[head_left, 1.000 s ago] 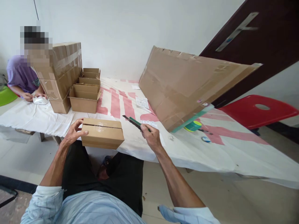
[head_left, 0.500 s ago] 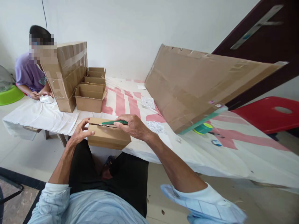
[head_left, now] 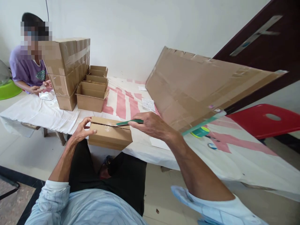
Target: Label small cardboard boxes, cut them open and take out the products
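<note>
A small cardboard box (head_left: 111,133) rests at the table's front edge, above my lap. My left hand (head_left: 82,131) grips its left end, thumb on the near side and fingers at the far corner. In my right hand (head_left: 152,125) is a green-handled knife (head_left: 128,122), held nearly level. Its blade points left and lies along the seam across the box top. A dark gap shows in that seam left of the blade, and a shiny strip of clear tape crosses the middle.
Open cardboard boxes (head_left: 91,101) and a tall stack of taped boxes (head_left: 67,82) stand at the left. Behind them sits a person (head_left: 27,70) in purple. A large cardboard sheet (head_left: 201,90) leans at the right, near a green tape roll (head_left: 200,131) and a red stool (head_left: 264,120).
My right hand has drawn the knife rightward along the seam, toward the box's right end. The left hand keeps its hold, and a dark gap now shows in the seam.
</note>
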The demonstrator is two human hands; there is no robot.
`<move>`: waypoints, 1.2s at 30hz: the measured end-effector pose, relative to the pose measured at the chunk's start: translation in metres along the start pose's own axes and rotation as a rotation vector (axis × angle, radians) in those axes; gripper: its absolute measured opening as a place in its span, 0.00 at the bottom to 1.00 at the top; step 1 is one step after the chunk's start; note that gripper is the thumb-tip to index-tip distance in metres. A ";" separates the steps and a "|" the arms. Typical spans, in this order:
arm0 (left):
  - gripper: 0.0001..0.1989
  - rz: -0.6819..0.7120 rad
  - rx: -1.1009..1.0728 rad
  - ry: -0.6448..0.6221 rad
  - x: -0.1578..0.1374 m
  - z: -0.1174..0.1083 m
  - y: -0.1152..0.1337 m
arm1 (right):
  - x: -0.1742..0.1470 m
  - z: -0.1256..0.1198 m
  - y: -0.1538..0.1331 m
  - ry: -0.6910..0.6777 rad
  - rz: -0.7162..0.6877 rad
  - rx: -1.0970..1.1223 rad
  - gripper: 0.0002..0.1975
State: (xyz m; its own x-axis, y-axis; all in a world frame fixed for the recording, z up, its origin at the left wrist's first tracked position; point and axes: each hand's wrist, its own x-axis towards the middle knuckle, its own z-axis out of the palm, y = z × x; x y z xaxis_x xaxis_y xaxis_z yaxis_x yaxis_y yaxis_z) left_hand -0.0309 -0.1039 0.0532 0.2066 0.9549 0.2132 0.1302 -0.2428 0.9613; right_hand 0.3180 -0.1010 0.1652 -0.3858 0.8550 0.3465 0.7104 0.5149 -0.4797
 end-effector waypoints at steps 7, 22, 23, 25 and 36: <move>0.27 0.012 -0.041 -0.017 -0.001 -0.003 -0.002 | -0.048 0.023 0.079 0.358 0.219 0.169 0.21; 0.23 -0.003 -0.016 -0.101 -0.003 -0.004 0.010 | -0.080 0.152 0.137 0.397 0.361 0.110 0.24; 0.24 -0.005 -0.008 -0.103 -0.003 -0.004 0.010 | -0.077 0.149 0.129 0.424 0.355 0.191 0.27; 0.25 -0.007 0.005 -0.109 -0.002 -0.005 0.010 | -0.073 0.143 0.107 0.450 0.344 0.390 0.30; 0.31 0.015 0.098 -0.090 -0.007 -0.005 0.005 | -0.074 0.137 0.035 0.403 0.254 0.456 0.39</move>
State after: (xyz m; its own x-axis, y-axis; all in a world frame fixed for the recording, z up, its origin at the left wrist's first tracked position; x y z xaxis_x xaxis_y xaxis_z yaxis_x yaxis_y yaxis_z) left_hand -0.0362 -0.1112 0.0572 0.2946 0.9330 0.2065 0.2193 -0.2763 0.9357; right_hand 0.2910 -0.1379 0.0121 0.0741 0.9092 0.4098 0.3954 0.3505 -0.8490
